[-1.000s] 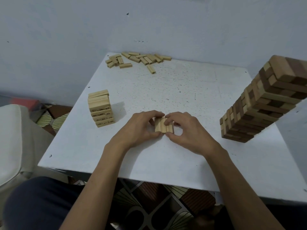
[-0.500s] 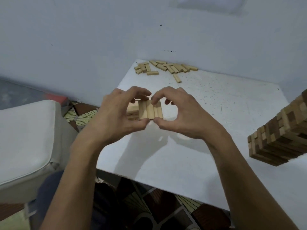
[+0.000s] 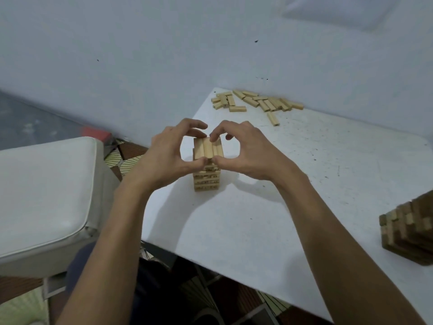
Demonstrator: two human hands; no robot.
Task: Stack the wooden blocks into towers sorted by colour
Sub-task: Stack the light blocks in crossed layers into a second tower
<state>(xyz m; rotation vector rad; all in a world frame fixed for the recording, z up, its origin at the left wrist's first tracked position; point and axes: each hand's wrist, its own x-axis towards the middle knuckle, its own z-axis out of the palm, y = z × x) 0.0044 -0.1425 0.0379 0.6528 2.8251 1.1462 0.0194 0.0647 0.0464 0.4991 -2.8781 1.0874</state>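
A short tower of light wooden blocks (image 3: 207,180) stands near the left edge of the white table (image 3: 269,226). On its top lies a layer of three light blocks (image 3: 208,148) side by side. My left hand (image 3: 167,156) and my right hand (image 3: 248,151) pinch this layer from both sides, thumbs at the near edge, fingers at the far edge. A pile of loose light blocks (image 3: 257,103) lies at the table's far edge by the wall. A tall tower of mixed light and dark blocks (image 3: 408,233) shows partly at the right frame edge.
A white padded seat (image 3: 44,195) stands left of the table. The blue-grey wall (image 3: 164,55) runs right behind the table. Patterned floor tiles (image 3: 126,158) show between seat and table. My dark-trousered knee (image 3: 79,266) is below the table's near edge.
Both hands lifted the three-block layer off the table in front of me, carried it left and set it on top of the light tower. My view turned left, pushing the mixed tower to the frame edge.
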